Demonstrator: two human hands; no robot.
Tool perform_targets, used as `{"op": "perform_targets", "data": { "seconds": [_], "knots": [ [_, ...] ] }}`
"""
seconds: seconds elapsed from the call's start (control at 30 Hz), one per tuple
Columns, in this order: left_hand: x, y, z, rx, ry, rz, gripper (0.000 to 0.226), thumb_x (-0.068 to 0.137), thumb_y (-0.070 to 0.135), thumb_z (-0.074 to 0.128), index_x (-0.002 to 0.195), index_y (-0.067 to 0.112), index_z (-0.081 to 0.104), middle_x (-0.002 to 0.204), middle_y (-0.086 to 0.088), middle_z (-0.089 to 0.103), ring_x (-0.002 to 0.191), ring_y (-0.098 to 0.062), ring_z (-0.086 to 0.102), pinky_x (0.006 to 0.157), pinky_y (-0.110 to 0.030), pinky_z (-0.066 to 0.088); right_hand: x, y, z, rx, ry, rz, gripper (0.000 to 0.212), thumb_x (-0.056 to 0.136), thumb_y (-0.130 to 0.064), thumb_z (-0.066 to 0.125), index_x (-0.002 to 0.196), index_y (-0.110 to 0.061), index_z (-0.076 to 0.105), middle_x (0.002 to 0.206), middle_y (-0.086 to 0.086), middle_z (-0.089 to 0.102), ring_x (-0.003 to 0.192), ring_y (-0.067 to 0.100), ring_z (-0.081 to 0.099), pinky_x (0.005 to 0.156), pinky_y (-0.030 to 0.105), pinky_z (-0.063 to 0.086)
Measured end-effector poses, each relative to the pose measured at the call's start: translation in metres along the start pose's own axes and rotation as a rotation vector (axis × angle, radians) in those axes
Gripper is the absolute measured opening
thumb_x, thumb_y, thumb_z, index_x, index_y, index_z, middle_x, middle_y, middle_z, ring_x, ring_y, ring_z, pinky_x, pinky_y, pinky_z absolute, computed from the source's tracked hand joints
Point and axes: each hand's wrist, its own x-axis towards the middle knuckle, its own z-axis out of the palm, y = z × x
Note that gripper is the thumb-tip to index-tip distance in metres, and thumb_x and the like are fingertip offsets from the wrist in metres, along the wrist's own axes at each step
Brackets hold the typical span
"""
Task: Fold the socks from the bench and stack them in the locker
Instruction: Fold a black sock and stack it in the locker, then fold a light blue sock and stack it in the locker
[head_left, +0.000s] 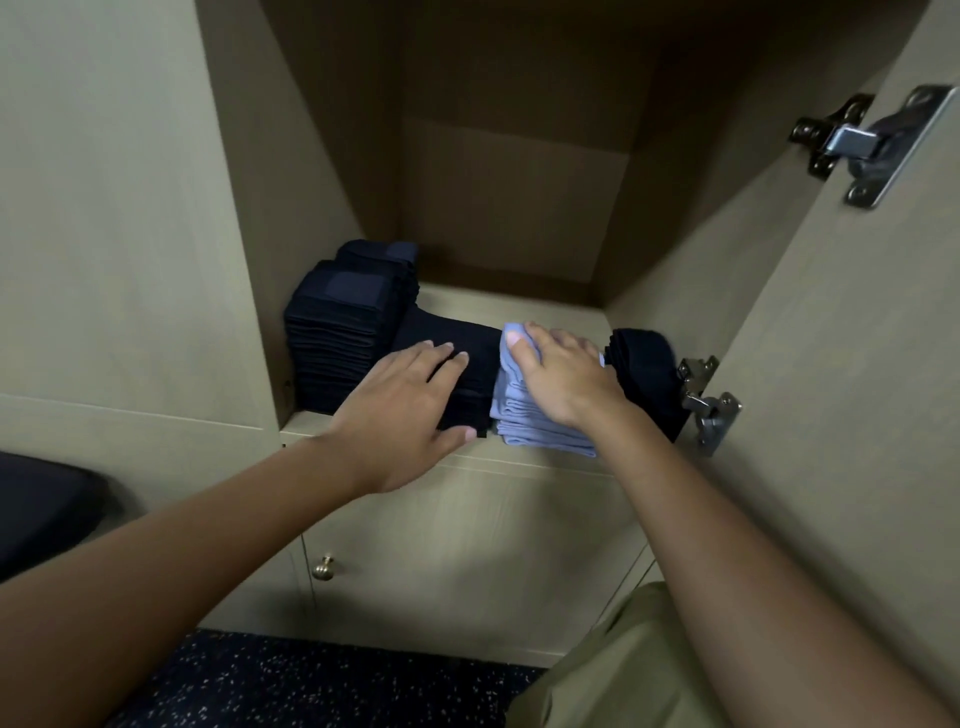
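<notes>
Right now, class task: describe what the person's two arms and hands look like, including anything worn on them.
Both forearms are bare up to the frame's edge: no sleeves show. The left hand and right hand wear no gloves; no rings, watch or bracelets are visible. Fingernails look short and unpainted. Olive-green clothing shows below the right arm.

I see locker walls as matt pale wood laminate. Dark socks and light blue socks: soft knit cloth. Hinges shiny metal. Knob polished brass-like. Floor speckled, dark.
</notes>
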Motion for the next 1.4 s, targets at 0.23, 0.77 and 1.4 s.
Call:
{"op": "perform_targets", "data": {
  "seconds": [0.23, 0.77, 1.4],
  "knots": [
    [-0.077, -0.029, -0.023, -0.019, 0.194, 0.097, 0.044, 0.098, 0.043, 0.051, 0.133, 0.018, 0.061, 0.127, 0.003, 0.061, 0.118, -0.019, 0.055, 0.098, -0.037, 0.051, -0.015, -0.024, -0.007, 0.001, 0.481, -0.252, 0.050, 0.105, -0.053, 0.035, 0.132, -0.020, 0.061, 0.124, 0.003, 0.067, 0.119, 0.026, 0.054, 0.099, 0.044, 0.044],
    [-0.250, -0.109, -0.079, 0.052, 0.195, -0.344, 0.027, 0.096, 0.052, 0.042, 0.110, 0.034, 0.057, 0.095, 0.020, 0.060, 0.092, -0.011, 0.058, 0.077, -0.039, 0.054, -0.104, -0.175, 0.057, 0.223, 0.293, -0.885, 0.026, 0.101, -0.047, 0.050, 0.090, -0.025, 0.060, 0.072, -0.014, 0.054, 0.067, 0.011, 0.050, 0.061, 0.034, 0.048],
    [-0.450, -0.227, -0.084, -0.049, -0.116, -1.241, 0.097, 0.063, 0.091, 0.051, 0.143, 0.037, 0.042, 0.143, -0.001, 0.044, 0.135, -0.034, 0.039, 0.109, -0.053, 0.040, -0.146, -0.324, 0.168, 0.003, -0.359, -1.107, 0.040, 0.098, -0.063, 0.043, 0.126, -0.036, 0.055, 0.104, -0.016, 0.061, 0.092, 0.008, 0.059, 0.081, 0.036, 0.053]
  ]
}}
